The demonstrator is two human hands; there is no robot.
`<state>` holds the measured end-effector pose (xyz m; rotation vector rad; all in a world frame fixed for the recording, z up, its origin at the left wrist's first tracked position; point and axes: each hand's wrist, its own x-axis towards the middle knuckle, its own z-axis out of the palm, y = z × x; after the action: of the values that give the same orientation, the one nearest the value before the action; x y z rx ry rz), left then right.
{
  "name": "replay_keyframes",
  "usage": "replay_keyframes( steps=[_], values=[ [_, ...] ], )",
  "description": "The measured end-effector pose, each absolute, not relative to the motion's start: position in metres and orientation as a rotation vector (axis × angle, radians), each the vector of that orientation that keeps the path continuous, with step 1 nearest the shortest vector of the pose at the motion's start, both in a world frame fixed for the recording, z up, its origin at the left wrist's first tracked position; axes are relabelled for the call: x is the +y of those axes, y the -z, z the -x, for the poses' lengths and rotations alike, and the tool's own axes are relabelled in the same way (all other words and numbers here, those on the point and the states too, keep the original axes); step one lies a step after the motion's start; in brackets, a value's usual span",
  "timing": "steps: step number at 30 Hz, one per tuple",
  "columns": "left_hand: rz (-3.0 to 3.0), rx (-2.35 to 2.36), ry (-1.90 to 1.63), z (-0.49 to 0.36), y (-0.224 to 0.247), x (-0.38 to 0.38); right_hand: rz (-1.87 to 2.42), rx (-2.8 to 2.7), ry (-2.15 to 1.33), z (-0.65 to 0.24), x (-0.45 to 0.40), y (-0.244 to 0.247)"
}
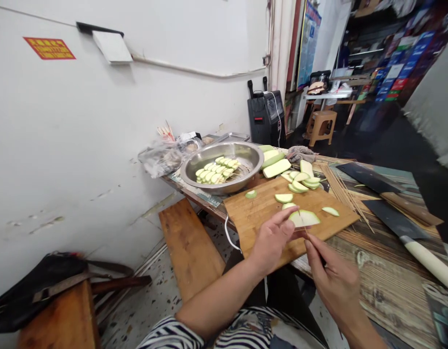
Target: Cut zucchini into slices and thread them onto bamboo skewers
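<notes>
Over the wooden cutting board (pixel 242 213), my left hand (pixel 269 240) grips a pale green-edged zucchini slice (pixel 304 219) between thumb and fingers. My right hand (pixel 331 271) is closed on a thin wooden skewer (pixel 306 233), whose upper end meets the slice's lower edge; how deep it goes I cannot tell. Loose zucchini slices (pixel 300 183) lie piled at the board's far side, with a few single pieces nearer my hands. Skewered slices (pixel 216 170) rest inside a steel bowl (pixel 189 180) to the left.
Halved zucchini (pixel 277 168) and a grey cloth (pixel 301 154) lie behind the board. Bare skewers (pixel 349 194) and two cleavers, one dark-handled (pixel 369 179) and one pale-handled (pixel 394 220), are to the right. Plastic bags (pixel 162 157) sit by the wall. A wooden bench (pixel 189 247) stands below left.
</notes>
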<state>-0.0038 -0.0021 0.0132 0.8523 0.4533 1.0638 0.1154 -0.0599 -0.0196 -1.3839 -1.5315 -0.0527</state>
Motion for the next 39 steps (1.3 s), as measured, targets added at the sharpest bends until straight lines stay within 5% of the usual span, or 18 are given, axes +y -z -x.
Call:
replay_keyframes(
  steps=[15,23,29,34,39],
  values=[
    [-1.090,0.442,-0.923,0.024,-0.015,0.005,1.278,-1.207,-0.899,-0.115,-0.072,0.025],
    [-1.079,0.703,-0.820,0.012,0.013,0.006,1.449,-1.139,-0.957,-0.136,-0.068,0.036],
    [-1.902,1.311,-1.280,0.055,0.017,0.050,1.532,-0.969,-0.998,-0.150,-0.077,0.049],
    [-2.351,1.934,-0.926,0.098,0.032,0.098,1.536,-0.904,-1.042,-0.157,-0.082,0.052],
    [-2.443,2.018,-0.899,0.111,0.044,0.115,1.543,-0.921,-1.016,-0.160,-0.084,0.052]
  ],
)
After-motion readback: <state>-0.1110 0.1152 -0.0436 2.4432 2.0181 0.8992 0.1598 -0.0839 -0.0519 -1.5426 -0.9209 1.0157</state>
